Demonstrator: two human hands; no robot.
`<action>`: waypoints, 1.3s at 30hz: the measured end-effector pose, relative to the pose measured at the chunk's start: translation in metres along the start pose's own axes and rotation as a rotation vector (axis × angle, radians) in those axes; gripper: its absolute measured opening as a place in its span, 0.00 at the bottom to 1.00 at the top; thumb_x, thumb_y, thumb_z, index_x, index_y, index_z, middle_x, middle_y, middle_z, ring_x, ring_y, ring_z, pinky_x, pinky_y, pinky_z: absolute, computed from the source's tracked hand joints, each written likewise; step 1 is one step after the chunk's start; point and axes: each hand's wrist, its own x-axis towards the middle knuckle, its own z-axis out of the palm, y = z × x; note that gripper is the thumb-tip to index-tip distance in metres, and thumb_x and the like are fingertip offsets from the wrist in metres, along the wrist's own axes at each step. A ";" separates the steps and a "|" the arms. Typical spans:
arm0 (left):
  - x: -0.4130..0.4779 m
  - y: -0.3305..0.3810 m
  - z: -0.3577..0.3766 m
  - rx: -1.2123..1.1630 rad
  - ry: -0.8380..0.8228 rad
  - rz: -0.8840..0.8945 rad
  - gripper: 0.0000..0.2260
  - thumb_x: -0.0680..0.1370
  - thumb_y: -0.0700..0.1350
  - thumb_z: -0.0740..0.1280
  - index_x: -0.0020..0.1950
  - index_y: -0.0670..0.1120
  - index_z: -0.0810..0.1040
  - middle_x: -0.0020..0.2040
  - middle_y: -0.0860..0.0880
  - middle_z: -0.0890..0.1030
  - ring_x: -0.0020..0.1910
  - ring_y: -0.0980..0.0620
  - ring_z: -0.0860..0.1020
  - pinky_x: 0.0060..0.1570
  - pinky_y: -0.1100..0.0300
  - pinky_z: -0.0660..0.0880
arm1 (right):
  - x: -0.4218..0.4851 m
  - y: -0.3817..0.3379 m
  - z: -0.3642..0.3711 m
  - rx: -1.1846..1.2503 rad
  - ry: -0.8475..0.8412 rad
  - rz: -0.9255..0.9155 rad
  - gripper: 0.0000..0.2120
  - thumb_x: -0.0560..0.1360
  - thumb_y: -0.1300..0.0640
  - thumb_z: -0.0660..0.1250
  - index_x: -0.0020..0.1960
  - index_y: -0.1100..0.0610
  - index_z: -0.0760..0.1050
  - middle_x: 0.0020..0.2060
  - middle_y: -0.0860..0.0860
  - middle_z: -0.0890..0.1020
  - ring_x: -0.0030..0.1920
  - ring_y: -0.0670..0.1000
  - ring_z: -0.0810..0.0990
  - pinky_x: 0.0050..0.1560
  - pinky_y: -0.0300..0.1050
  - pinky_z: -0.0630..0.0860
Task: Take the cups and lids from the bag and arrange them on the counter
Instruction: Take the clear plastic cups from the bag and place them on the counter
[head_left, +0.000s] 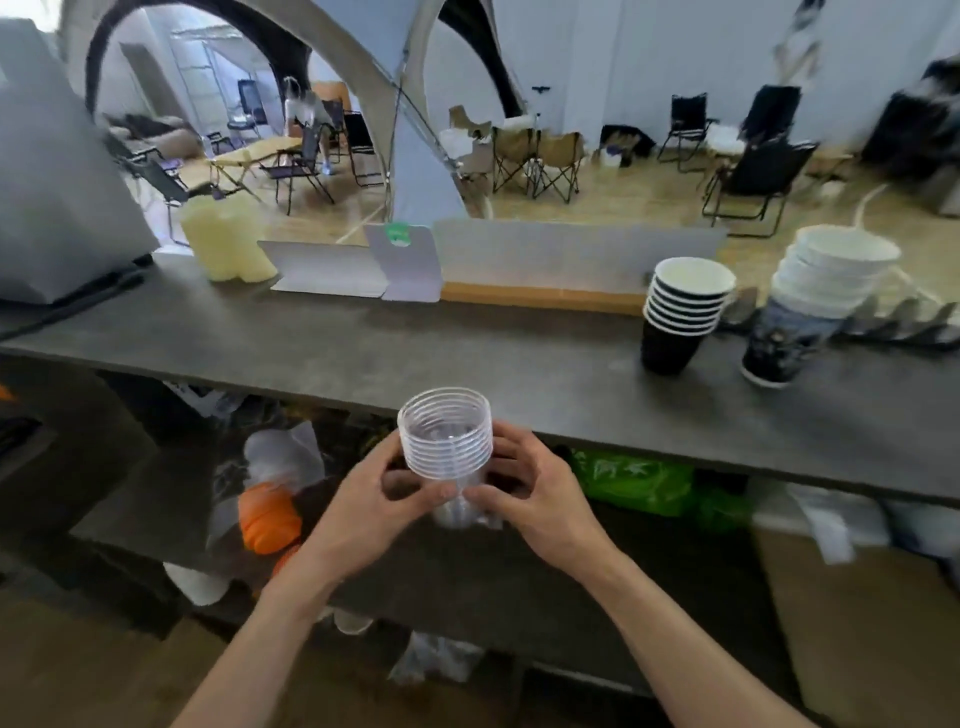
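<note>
Both hands (384, 506) (540, 506) grip stacked clear cups (445, 441) below the counter (363, 353) edge

Showing three stacks of nested cups: one stack of clear plastic cups (445, 439), about eight rims counted, one stack of black paper cups (683, 314) with roughly seven or eight rims, and one taller stack of printed dark cups (810, 306) with white rims, count unclear from blur. Also sitting on the tabletop (363, 353): one pale yellow stack (223, 244), blurred. Showing two hands.
</note>
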 end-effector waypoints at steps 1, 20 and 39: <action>0.009 0.013 0.015 -0.005 -0.019 0.027 0.28 0.71 0.56 0.76 0.68 0.60 0.72 0.62 0.59 0.81 0.60 0.58 0.80 0.58 0.58 0.78 | -0.009 -0.004 -0.019 -0.001 0.048 -0.010 0.32 0.71 0.54 0.77 0.71 0.45 0.67 0.63 0.40 0.78 0.63 0.38 0.76 0.64 0.45 0.76; 0.161 0.192 0.412 -0.069 -0.218 0.276 0.32 0.74 0.48 0.75 0.75 0.53 0.66 0.64 0.57 0.79 0.63 0.62 0.76 0.66 0.53 0.75 | -0.101 0.046 -0.411 -0.046 0.624 -0.009 0.37 0.68 0.61 0.78 0.72 0.48 0.65 0.63 0.43 0.77 0.63 0.42 0.77 0.62 0.42 0.76; 0.193 0.162 0.458 0.144 -0.072 0.217 0.42 0.77 0.40 0.70 0.81 0.54 0.47 0.79 0.52 0.63 0.76 0.58 0.62 0.73 0.48 0.67 | -0.049 0.093 -0.456 -0.137 0.613 0.048 0.47 0.65 0.54 0.81 0.77 0.52 0.58 0.66 0.43 0.70 0.65 0.43 0.72 0.63 0.39 0.69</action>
